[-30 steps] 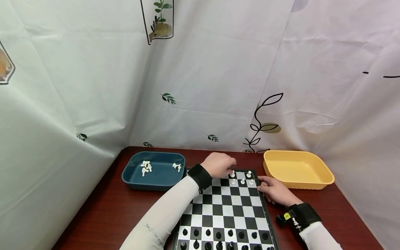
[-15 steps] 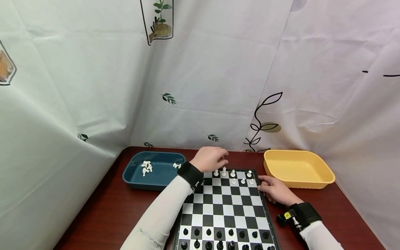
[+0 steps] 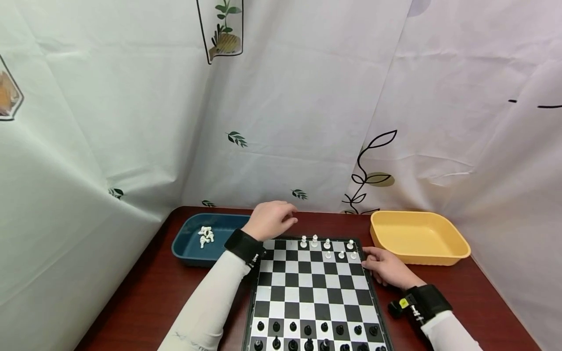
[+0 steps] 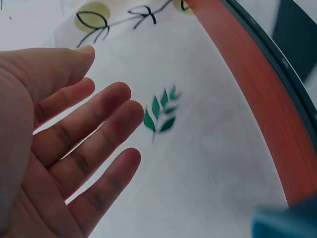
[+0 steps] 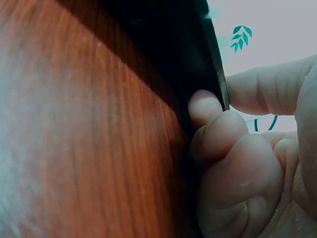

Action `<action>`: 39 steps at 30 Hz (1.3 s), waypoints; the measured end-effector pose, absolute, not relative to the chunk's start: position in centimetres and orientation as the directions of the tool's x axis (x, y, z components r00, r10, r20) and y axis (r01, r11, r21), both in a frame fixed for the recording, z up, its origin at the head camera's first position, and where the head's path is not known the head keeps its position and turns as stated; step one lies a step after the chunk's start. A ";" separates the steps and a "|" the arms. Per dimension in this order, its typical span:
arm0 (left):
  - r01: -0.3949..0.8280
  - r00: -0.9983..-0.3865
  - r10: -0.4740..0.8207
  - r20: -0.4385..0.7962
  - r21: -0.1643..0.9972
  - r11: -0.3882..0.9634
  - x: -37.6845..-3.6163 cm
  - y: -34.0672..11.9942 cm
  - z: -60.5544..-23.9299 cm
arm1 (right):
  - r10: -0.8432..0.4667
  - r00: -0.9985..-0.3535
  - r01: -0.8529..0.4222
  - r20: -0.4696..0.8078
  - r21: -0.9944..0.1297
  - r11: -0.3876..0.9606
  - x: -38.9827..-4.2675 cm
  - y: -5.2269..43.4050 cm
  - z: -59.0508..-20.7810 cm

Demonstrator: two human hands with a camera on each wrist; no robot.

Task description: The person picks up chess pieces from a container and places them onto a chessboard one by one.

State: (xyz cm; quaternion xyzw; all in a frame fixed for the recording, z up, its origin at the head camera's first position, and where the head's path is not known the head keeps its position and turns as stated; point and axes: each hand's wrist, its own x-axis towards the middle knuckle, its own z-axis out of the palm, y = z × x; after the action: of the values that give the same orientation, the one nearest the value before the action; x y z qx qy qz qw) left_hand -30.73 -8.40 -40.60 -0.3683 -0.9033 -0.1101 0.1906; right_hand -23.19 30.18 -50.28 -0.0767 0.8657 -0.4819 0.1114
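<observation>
My left hand [image 3: 270, 220] hovers over the strip of table behind the chessboard [image 3: 312, 295], near its far left corner. In the left wrist view its fingers [image 4: 106, 124] are spread and relaxed, with nothing between them. My right hand [image 3: 388, 268] grips the board's right edge. Its thumb [image 5: 260, 91] lies on the upper side and the curled fingers [image 5: 237, 168] press against the black side [image 5: 168, 44]. White chess pieces stand at the far right of the board, including a tall one [image 3: 314, 241] and a pawn [image 3: 341, 255]. Black pieces [image 3: 309, 344] fill two near rows.
At the back left is a blue tray [image 3: 186, 260] with several white pieces [image 3: 205, 236] inside; my left wrist covers its right part. A yellow tray [image 3: 419, 251] stands at the back right. White patterned cloth [image 3: 307, 97] hangs behind the dark red table [image 3: 175, 297].
My left hand has moved left from the white pieces on the far row toward the blue tray, uncovering the board's far left corner. My right hand stays on the board's edge.
</observation>
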 end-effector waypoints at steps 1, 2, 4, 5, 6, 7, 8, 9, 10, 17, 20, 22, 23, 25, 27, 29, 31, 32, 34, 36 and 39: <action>0.701 -0.659 0.615 0.433 0.058 0.711 -30.7 -8.9 -40.7 | -0.240 -0.964 -0.028 -0.117 -0.850 0.526 -23.2 30.2 -50.3; 0.694 -0.663 0.607 0.439 0.057 0.717 -30.7 -9.4 -40.7 | -0.240 -0.964 -0.028 -0.117 -0.850 0.527 -23.2 30.2 -50.3; 0.679 -0.676 0.589 0.442 0.064 0.732 -30.6 -10.3 -40.8 | -0.239 -0.964 -0.029 -0.116 -0.849 0.528 -23.2 30.2 -50.2; 0.670 -0.683 0.580 0.443 0.065 0.739 -30.6 -10.7 -40.8 | -0.238 -0.964 -0.029 -0.115 -0.849 0.528 -23.2 30.2 -50.2; 0.663 -0.689 0.572 0.444 0.067 0.746 -30.6 -11.2 -40.8 | -0.236 -0.965 -0.028 -0.115 -0.848 0.530 -23.1 30.2 -50.2; 0.655 -0.695 0.563 0.447 0.070 0.753 -30.5 -11.6 -40.9 | -0.235 -0.965 -0.030 -0.114 -0.846 0.532 -23.1 30.2 -50.2; 0.648 -0.700 0.555 0.448 0.074 0.758 -30.5 -12.1 -40.9 | -0.234 -0.966 -0.031 -0.113 -0.845 0.534 -23.1 30.2 -50.2; 0.642 -0.705 0.548 0.449 0.078 0.763 -30.5 -12.5 -40.9 | -0.233 -0.966 -0.032 -0.112 -0.843 0.536 -23.1 30.2 -50.2; 0.637 -0.709 0.542 0.452 0.080 0.767 -30.5 -12.9 -41.0 | -0.232 -0.966 -0.031 -0.113 -0.842 0.538 -23.1 30.2 -50.2; 0.609 -0.732 0.508 0.454 0.103 0.786 -30.2 -15.5 -41.0 | -0.230 -0.966 -0.028 -0.117 -0.840 0.542 -23.2 30.3 -50.2; 0.591 -0.748 0.487 0.451 0.120 0.797 -30.2 -16.5 -41.1 | -0.229 -0.965 -0.019 -0.128 -0.837 0.546 -23.2 30.3 -50.2; 0.581 -0.755 0.473 0.454 0.129 0.803 -30.2 -17.2 -41.1 | -0.231 -0.963 -0.015 -0.135 -0.834 0.551 -23.3 30.3 -50.2; 0.574 -0.759 0.465 0.456 0.131 0.808 -30.2 -17.6 -41.2 | -0.235 -0.962 -0.019 -0.135 -0.832 0.554 -23.3 30.3 -50.2; 0.559 -0.771 0.447 0.454 0.144 0.816 -30.3 -18.3 -41.2 | -0.238 -0.961 -0.018 -0.138 -0.831 0.556 -23.3 30.3 -50.2; 0.543 -0.783 0.429 0.451 0.157 0.825 -30.4 -19.1 -41.2 | -0.240 -0.962 -0.023 -0.132 -0.834 0.552 -23.3 30.3 -50.2; 0.526 -0.797 0.411 0.444 0.172 0.833 -30.5 -19.8 -41.3 | -0.236 -0.964 -0.027 -0.122 -0.838 0.545 -23.1 30.3 -50.2; 0.505 -0.813 0.389 0.433 0.191 0.842 -30.5 -20.5 -41.3 | -0.235 -0.966 -0.034 -0.110 -0.845 0.534 -23.1 30.4 -50.2; 0.493 -0.822 0.378 0.427 0.200 0.847 -30.5 -20.9 -41.3 | -0.234 -0.966 -0.036 -0.106 -0.848 0.529 -23.0 30.3 -50.3; 0.464 -0.843 0.352 0.407 0.219 0.859 -30.4 -21.7 -41.3 | -0.233 -0.967 -0.035 -0.104 -0.851 0.524 -23.0 30.3 -50.3; 0.426 -0.867 0.320 0.381 0.234 0.874 -30.4 -22.5 -41.3 | -0.238 -0.966 -0.033 -0.105 -0.856 0.516 -23.0 30.2 -50.3; 0.379 -0.890 0.282 0.357 0.239 0.894 -30.6 -23.6 -41.4 | -0.236 -0.966 -0.028 -0.109 -0.858 0.512 -22.9 30.2 -50.3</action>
State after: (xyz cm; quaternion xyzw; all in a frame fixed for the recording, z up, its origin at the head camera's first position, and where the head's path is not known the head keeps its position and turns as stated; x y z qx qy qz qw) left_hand -30.57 -23.55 -41.45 -0.1722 -0.9600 -0.1532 0.1587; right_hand -22.93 30.16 -50.28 -0.0766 0.8630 -0.4879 0.1065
